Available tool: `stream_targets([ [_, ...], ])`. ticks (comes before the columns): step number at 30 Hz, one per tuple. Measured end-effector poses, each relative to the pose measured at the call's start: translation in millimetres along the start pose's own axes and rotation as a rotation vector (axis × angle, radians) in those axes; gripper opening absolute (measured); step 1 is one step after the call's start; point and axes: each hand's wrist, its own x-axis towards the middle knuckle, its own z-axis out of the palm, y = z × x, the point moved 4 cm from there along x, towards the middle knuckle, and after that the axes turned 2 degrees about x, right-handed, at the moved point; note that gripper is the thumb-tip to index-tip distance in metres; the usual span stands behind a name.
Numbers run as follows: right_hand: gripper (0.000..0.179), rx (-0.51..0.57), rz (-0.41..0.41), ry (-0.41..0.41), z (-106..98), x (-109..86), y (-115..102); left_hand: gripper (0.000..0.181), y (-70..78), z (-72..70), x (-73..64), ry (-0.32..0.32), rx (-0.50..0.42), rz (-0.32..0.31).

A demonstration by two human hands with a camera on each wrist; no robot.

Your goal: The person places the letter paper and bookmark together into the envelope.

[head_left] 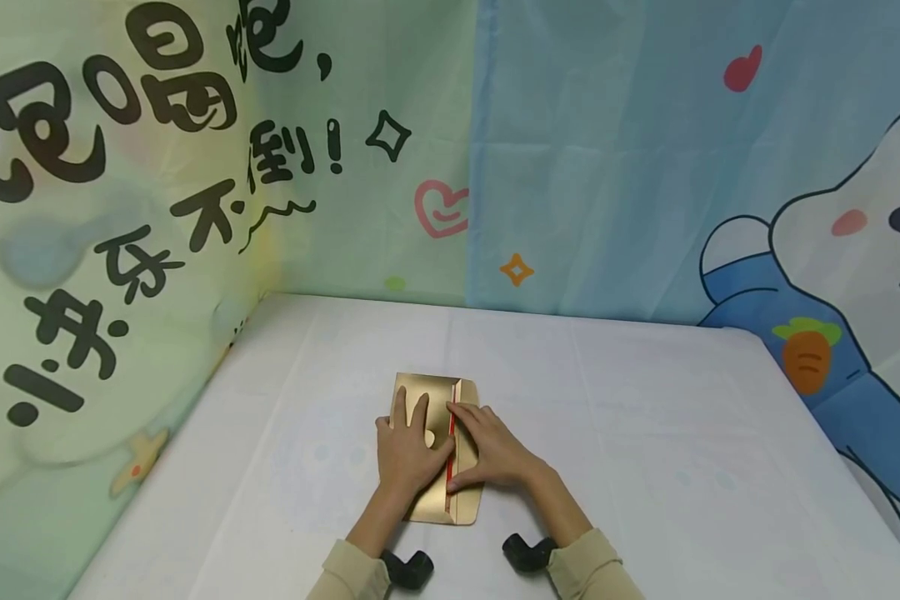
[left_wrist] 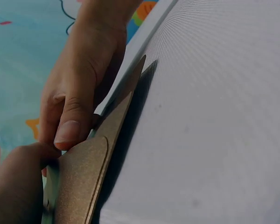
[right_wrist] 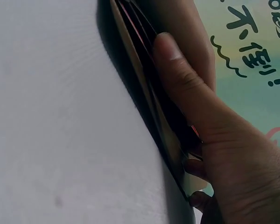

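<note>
A gold envelope [head_left: 437,385] lies on the table, its flap [head_left: 468,505] folded out to the right. Inside its mouth runs a thin red edge [head_left: 450,475]. My left hand [head_left: 408,454] rests on the gold front with straight, spread fingers, and its thumb reaches the mouth. From the right, my right hand [head_left: 498,450] meets the mouth, index fingertip and thumb apart along the red edge. The right wrist view shows the right thumb [right_wrist: 186,74] lying over the dark opening, other fingertips near the flap's far end. I cannot tell whether they grip anything.
A white cloth covers the table [head_left: 615,417]. Printed curtains [head_left: 585,150] hang behind it and along its left side. A black wrist device [head_left: 408,571] sits at the left cuff and another black device [head_left: 527,554] at the right one.
</note>
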Motion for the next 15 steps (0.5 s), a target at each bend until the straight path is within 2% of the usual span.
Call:
stream_targets([
  [15, 0.118, -0.007, 0.009, -0.022, 0.3, 0.6, -3.4, 0.072, 0.2, 0.5, -0.5, 0.031, 0.001, 0.024],
])
